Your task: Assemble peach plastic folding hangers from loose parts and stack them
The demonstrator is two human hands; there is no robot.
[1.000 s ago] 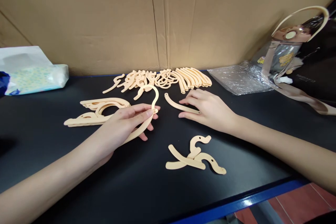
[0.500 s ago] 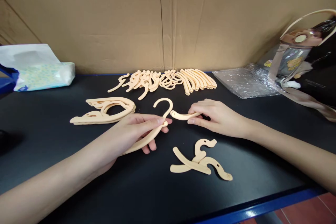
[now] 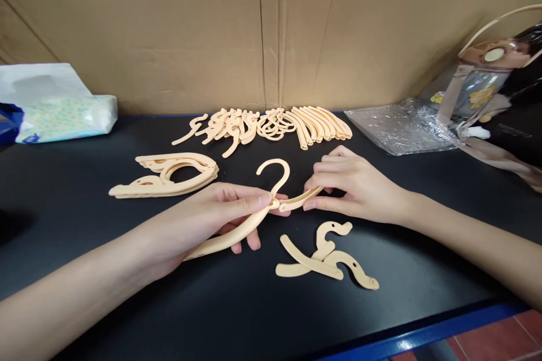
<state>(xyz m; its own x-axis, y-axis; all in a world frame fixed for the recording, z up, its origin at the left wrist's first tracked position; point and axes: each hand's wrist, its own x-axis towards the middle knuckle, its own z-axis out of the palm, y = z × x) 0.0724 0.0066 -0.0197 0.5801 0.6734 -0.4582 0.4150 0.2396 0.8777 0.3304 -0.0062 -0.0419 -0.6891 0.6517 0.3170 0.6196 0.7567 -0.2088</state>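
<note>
My left hand [image 3: 237,211] pinches a cream plastic hanger hook [image 3: 284,172] together with a curved hanger arm [image 3: 228,238] at their joint. In my right hand [image 3: 351,183], between thumb and fingers, is a second curved hanger arm [image 3: 296,201]. Its free end lies close beside the joint; whether they touch I cannot tell. Below, on the black table [image 3: 212,310], two S-shaped hanger pieces [image 3: 353,268] lie crossed over each other. Assembled folded hangers [image 3: 186,183] are stacked behind my left wrist.
Along the back lie S-shaped pieces [image 3: 235,127], a heap of hooks [image 3: 275,124] and a row of curved arms [image 3: 322,126]. A tissue pack [image 3: 68,115] stands at the left. Clear plastic wrap [image 3: 393,127] and a strapped bottle [image 3: 486,87] are at the right. Cardboard [image 3: 178,34] rises behind.
The hook and its arm have shifted slightly right in my left hand. My right hand's hanger arm has come lower, its end now close beside the joint.
</note>
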